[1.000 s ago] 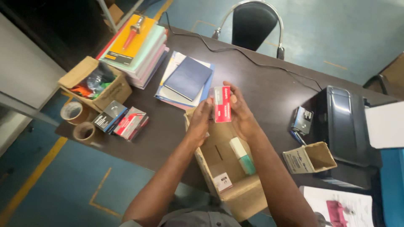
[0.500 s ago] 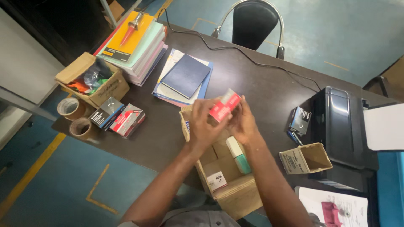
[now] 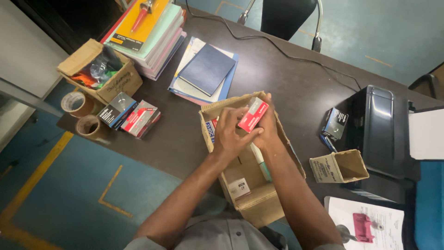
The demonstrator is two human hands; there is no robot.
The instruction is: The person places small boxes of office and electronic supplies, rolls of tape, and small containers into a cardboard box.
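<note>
**Both hands close on a small red carton above an open box**

The left hand (image 3: 230, 134) and the right hand (image 3: 266, 129) together grip a small red carton (image 3: 252, 115), a smooth rectangular pack with a pale end, tilted so its far end points up and right. The left fingers wrap its near left side; the right hand cups it from the right and behind.

The carton sits just above the open cardboard box (image 3: 249, 206), rough brown board with flaps splayed. Inside lie a white and green pack (image 3: 262, 164) and a small white box (image 3: 240, 188).

Left on the dark desk (image 3: 296, 88) lie two flat glossy packs (image 3: 129, 116), two tape rolls (image 3: 83, 115) and a brown carton of oddments (image 3: 99, 74). Far off sits a navy notebook (image 3: 207, 68) on papers. To the right stand an empty cardboard cup-box (image 3: 340, 166) and a black printer (image 3: 381, 129).
</note>
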